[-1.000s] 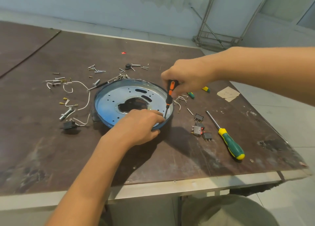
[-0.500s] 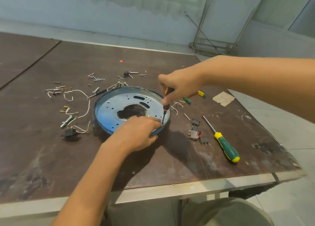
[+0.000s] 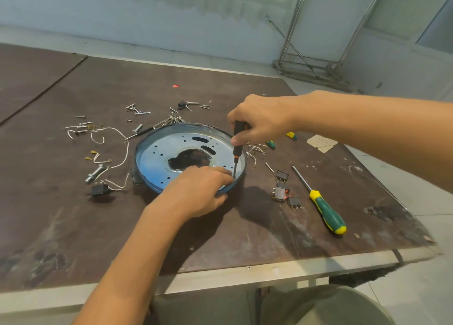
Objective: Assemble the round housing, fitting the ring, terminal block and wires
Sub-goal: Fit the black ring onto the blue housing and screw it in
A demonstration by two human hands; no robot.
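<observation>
While the left hand (image 3: 196, 192) curled its fingers over the round housing (image 3: 157, 157) at its five o'clock rim, the right hand (image 3: 259, 121) gripped a small screwdriver (image 3: 236, 149) upright, tip down inside that shallow dish. It sat central on the table (image 3: 269, 238), white wires (image 3: 126, 150) at its nine o'clock.

The round housing (image 3: 157, 157) is silvery metal with a blue sheen, dotted with small dark holes and a black opening at its centre, and the small screwdriver (image 3: 237, 148) over it is black with an orange band. On the dark brown table (image 3: 73, 226), mottled with pale scuffs, lie white wires (image 3: 126, 153), black switches (image 3: 282, 176), a beige paper scrap (image 3: 321, 143) and a tiny red fleck (image 3: 175, 86). The large screwdriver (image 3: 327, 211) has a green handle with yellow ends.
</observation>
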